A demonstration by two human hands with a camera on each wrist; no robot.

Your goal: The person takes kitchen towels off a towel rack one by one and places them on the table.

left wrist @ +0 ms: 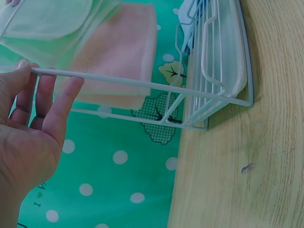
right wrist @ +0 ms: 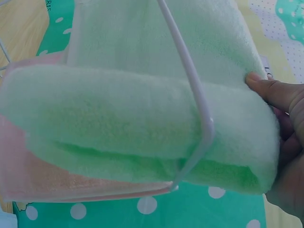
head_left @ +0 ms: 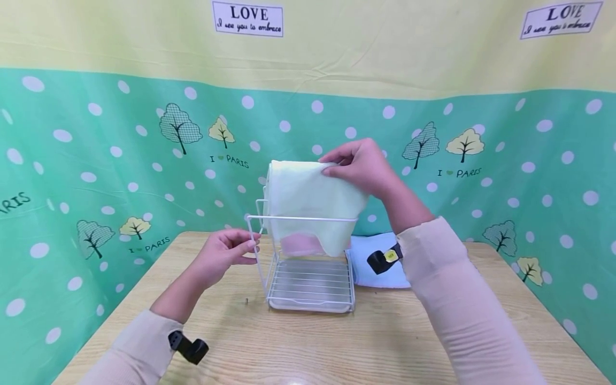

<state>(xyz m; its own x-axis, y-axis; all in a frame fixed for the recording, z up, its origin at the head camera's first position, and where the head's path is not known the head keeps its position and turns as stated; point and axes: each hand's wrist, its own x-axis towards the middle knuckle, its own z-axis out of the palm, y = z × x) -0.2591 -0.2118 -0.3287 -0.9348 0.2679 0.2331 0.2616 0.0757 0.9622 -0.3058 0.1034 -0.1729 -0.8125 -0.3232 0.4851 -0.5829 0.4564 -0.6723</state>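
Observation:
A white wire rack (head_left: 310, 218) stands on the table with a pale green towel (head_left: 313, 190) draped at its top. My right hand (head_left: 361, 167) pinches the green towel's upper right edge between thumb and fingers. Below the green towel hangs a pink towel (head_left: 300, 244), largely covered by it; more of the pink cloth shows in the left wrist view. At the rack's left side, my left hand (head_left: 225, 253) grips a slanting wire upright with its thumb and fingertips. In the right wrist view, a bent white wire crosses in front of the green towel (right wrist: 109, 114).
A white tray (head_left: 310, 306) forms the rack's base, under a wire grid. Behind the rack on the right, a folded blue towel (head_left: 370, 246) lies on the wooden table (head_left: 289, 347). A green and yellow printed curtain (head_left: 308, 120) hangs around the table.

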